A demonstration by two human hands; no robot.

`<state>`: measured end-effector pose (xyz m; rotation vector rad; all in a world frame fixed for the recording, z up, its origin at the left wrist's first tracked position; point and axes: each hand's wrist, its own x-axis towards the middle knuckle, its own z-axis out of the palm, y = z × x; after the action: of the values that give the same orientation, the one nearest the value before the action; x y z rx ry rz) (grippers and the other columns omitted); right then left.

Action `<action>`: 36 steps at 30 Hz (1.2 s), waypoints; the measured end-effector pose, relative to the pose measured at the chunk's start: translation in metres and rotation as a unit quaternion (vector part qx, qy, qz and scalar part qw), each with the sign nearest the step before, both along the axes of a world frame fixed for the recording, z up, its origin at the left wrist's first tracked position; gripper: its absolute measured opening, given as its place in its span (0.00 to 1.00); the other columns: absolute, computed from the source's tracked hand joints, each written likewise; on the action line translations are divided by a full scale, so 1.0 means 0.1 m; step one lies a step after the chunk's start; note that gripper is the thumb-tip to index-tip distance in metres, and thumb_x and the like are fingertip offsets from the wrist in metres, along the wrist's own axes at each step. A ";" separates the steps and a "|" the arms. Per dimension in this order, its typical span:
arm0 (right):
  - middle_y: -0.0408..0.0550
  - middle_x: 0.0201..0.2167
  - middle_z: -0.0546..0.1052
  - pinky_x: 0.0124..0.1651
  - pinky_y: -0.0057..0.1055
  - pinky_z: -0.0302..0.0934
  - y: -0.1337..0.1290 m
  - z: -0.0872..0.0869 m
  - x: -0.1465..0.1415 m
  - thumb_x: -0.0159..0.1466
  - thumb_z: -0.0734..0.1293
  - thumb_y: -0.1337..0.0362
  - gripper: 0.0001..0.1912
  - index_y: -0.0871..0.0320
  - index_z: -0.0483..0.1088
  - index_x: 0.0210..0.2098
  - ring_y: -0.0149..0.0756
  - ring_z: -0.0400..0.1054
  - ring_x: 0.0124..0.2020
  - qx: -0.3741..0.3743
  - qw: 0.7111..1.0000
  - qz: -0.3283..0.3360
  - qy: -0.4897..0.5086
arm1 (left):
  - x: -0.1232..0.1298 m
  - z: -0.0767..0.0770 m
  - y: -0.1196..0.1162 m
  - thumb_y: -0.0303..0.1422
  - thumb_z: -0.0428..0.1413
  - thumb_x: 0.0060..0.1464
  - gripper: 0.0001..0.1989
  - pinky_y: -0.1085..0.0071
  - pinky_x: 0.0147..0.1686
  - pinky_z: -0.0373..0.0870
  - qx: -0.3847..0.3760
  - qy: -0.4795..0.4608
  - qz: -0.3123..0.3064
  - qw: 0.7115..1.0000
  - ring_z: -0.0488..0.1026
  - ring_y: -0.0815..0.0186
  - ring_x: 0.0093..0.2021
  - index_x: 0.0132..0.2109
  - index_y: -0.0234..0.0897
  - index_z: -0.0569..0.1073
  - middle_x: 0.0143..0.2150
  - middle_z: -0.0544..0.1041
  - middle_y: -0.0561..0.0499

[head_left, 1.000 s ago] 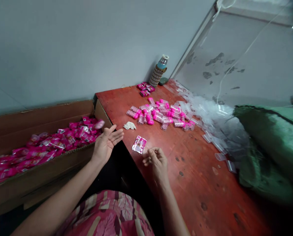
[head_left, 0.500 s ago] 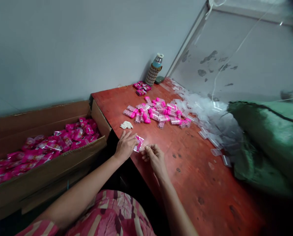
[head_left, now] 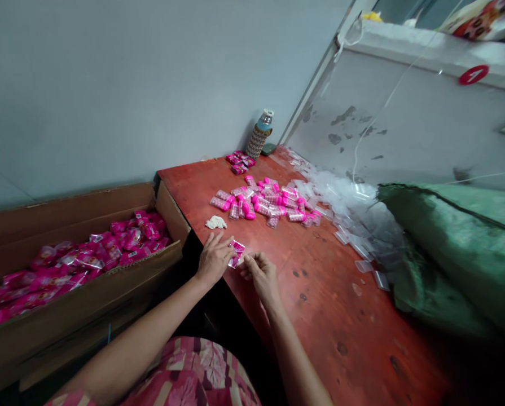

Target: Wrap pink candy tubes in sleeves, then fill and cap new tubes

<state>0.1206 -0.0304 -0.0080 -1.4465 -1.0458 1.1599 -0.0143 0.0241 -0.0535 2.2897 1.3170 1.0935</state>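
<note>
Head view: flat, shiny pink packet [head_left: 237, 254] lies on red wooden table [head_left: 324, 316], between your left hand [head_left: 213, 259] and right hand [head_left: 261, 276].
The left, fingers extended, reaches its edge; the right curls, hold unclear.

Flat square foil packet [head_left: 237, 254]: magenta and white. Cylindrical clear plastic tubes [head_left: 262, 208]: hot-pink caps, paler pink contents. Flat bench [head_left: 341, 310]: red, dark spots. Long cardboard box [head_left: 87, 304]: brown; crinkled plastic packets [head_left: 106, 248] inside: magenta. Bulging sack [head_left: 455, 248]: green, dark edge. Slim bottle [head_left: 264, 120]: blue; its knitted sleeve [head_left: 257, 142]: brown-and-cream, banded.
</note>
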 end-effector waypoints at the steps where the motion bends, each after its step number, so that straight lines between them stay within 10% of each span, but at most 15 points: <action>1: 0.42 0.22 0.72 0.24 0.24 0.59 0.02 -0.01 -0.01 0.57 0.64 0.54 0.13 0.59 0.65 0.28 0.28 0.65 0.21 0.005 1.000 -0.007 -0.006 | 0.00 0.00 -0.01 0.31 0.52 0.53 0.09 0.48 0.56 0.52 0.004 -0.016 0.002 1.000 0.62 0.56 0.56 0.38 0.39 0.77 0.49 0.74 0.48; 6: 0.44 0.33 0.72 0.32 0.27 0.63 0.13 -0.06 -0.08 0.52 0.69 0.58 0.17 0.57 0.64 0.38 0.31 0.68 0.33 0.026 0.996 -0.081 0.011 | 0.01 0.09 -0.09 0.30 0.49 0.55 0.10 0.52 0.56 0.56 0.005 -0.144 0.004 0.990 0.63 0.59 0.56 0.38 0.39 0.76 0.48 0.74 0.47; 12: 0.35 0.21 0.68 0.26 0.23 0.58 0.29 0.09 -0.09 0.52 0.69 0.63 0.18 0.56 0.62 0.40 0.25 0.63 0.20 0.025 0.991 -0.061 0.115 | 0.00 0.30 -0.15 0.34 0.54 0.51 0.13 0.58 0.54 0.61 -0.153 -0.294 -0.017 0.943 0.66 0.59 0.53 0.45 0.39 0.74 0.51 0.72 0.45; 18: 0.38 0.23 0.71 0.30 0.24 0.59 0.47 0.24 -0.07 0.50 0.71 0.66 0.13 0.57 0.67 0.34 0.26 0.65 0.25 0.027 0.993 0.025 0.110 | -0.12 0.40 -0.10 0.45 0.54 0.48 0.21 0.67 0.33 0.74 -0.529 -0.483 -0.087 0.693 0.76 0.62 0.33 0.40 0.30 0.75 0.34 0.78 0.43; 23: 0.41 0.29 0.75 0.38 0.30 0.63 0.53 0.27 -0.09 0.50 0.70 0.66 0.10 0.55 0.68 0.33 0.31 0.68 0.31 0.054 0.991 0.067 0.103 | -0.18 0.45 -0.07 0.38 0.59 0.46 0.15 0.74 0.28 0.73 -0.614 -0.546 -0.112 0.559 0.75 0.66 0.28 0.36 0.29 0.75 0.31 0.77 0.44; 29: 0.48 0.43 0.73 0.43 0.33 0.62 0.53 0.24 -0.08 0.53 0.69 0.61 0.15 0.55 0.67 0.40 0.37 0.67 0.43 0.061 0.994 0.045 0.080 | -0.17 0.42 -0.01 0.29 0.62 0.42 0.12 0.76 0.27 0.71 -0.546 -0.579 -0.059 0.603 0.73 0.70 0.25 0.37 0.30 0.75 0.29 0.77 0.47; 36: 0.40 0.25 0.74 0.31 0.27 0.61 0.60 0.16 -0.07 0.51 0.71 0.63 0.17 0.56 0.66 0.39 0.30 0.67 0.26 -0.004 0.993 0.074 0.090 | -0.16 0.44 0.00 0.37 0.60 0.43 0.15 0.74 0.28 0.71 -0.520 -0.540 -0.067 0.658 0.72 0.69 0.26 0.37 0.31 0.76 0.29 0.76 0.48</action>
<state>0.1131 0.0299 0.0083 -1.2613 -1.0356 1.3742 -0.0304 0.0244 -0.0093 0.5941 0.7952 0.9317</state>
